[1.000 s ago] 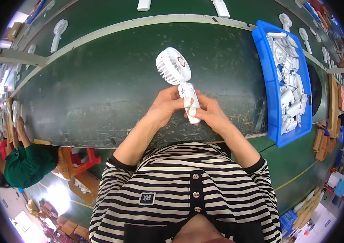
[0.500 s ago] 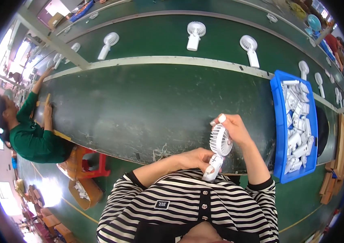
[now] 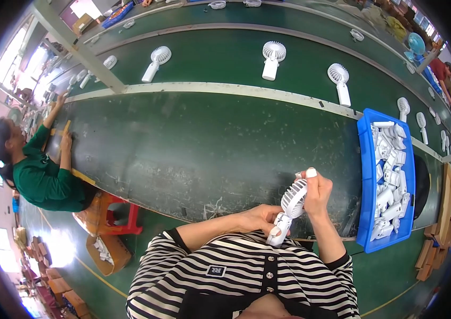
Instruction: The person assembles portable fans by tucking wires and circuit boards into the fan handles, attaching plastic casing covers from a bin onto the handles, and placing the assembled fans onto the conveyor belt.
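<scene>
A white handheld fan [image 3: 293, 198] is held between both my hands, just in front of my striped shirt at the bench's near edge. Its round, ribbed head leans up and to the right, with the handle pointing down toward me. My left hand [image 3: 260, 218] grips the handle near the neck, thumb across the front. On the right side of the head, my right hand [image 3: 318, 192] has its fingers closed around the rim; white coverings show at its fingertips. Part of the fan head is hidden behind the right hand.
A blue bin [image 3: 364, 181] full of white plastic parts stands at the right on the dark green workbench [image 3: 199, 143]. Beyond a pale rail [image 3: 225, 89], several white fans lie on a green belt. A co-worker in green [image 3: 45, 181] sits at the left beside a red stool [image 3: 130, 220].
The fan and both hands appear slightly lower in the picture. My right hand has turned, its knuckles now higher beside the fan head. The view has shifted, and the fans on the belt appear farther right.
</scene>
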{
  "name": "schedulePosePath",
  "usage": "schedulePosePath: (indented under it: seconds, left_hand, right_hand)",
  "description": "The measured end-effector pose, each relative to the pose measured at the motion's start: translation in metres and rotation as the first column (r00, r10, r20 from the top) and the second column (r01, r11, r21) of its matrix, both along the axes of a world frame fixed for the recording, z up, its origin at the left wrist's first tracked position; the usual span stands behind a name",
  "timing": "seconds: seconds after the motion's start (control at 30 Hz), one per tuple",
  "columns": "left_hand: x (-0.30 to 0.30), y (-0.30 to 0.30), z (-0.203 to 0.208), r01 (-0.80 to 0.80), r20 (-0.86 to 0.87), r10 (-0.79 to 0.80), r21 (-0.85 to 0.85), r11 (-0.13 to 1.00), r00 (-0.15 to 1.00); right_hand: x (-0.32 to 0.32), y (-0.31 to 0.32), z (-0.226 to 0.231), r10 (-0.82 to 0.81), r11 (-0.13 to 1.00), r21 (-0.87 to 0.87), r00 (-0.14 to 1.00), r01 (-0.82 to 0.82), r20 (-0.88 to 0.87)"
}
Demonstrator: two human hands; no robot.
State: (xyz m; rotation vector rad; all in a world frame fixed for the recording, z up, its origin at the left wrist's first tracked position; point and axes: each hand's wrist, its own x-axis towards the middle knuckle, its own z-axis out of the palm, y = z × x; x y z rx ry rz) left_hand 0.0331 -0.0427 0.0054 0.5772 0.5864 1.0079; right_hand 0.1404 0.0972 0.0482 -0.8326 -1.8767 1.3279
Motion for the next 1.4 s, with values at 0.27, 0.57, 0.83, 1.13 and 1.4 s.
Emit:
schedulePosePath:
  seconds: [0.27, 0.57, 0.83, 1.13, 1.4]
  left_hand:
    - [-0.002, 0.008, -0.004, -0.094, 0.052, 0.094, -0.001, 0.996, 0.994]
    - [-0.03, 0.041, -0.007, -0.463, -0.022, 0.466, -0.174, 0.869, 0.884]
    - [-0.023, 0.032, -0.007, -0.47, 0.081, 0.513, -0.301, 0.83, 0.855]
    - [-0.026, 0.024, 0.001, -0.627, -0.113, 0.632, -0.349, 0.697, 0.766]
    - [-0.038, 0.009, 0.007, -0.57, -0.185, 0.544, -0.38, 0.729, 0.819]
  right_hand:
    - [-0.005, 0.011, 0.001, -0.001, 0.993, 0.119, 0.993, -0.013, 0.119]
    - [0.01, -0.024, 0.011, 0.071, 0.942, 0.236, 0.83, -0.237, 0.553]
    - [0.009, -0.042, -0.001, 0.001, 0.91, 0.323, 0.778, -0.261, 0.628]
    - [0.006, -0.044, -0.002, -0.044, 0.892, 0.396, 0.831, -0.217, 0.555]
    - [0.018, -0.013, -0.021, -0.24, 0.858, 0.477, 0.673, -0.19, 0.7]
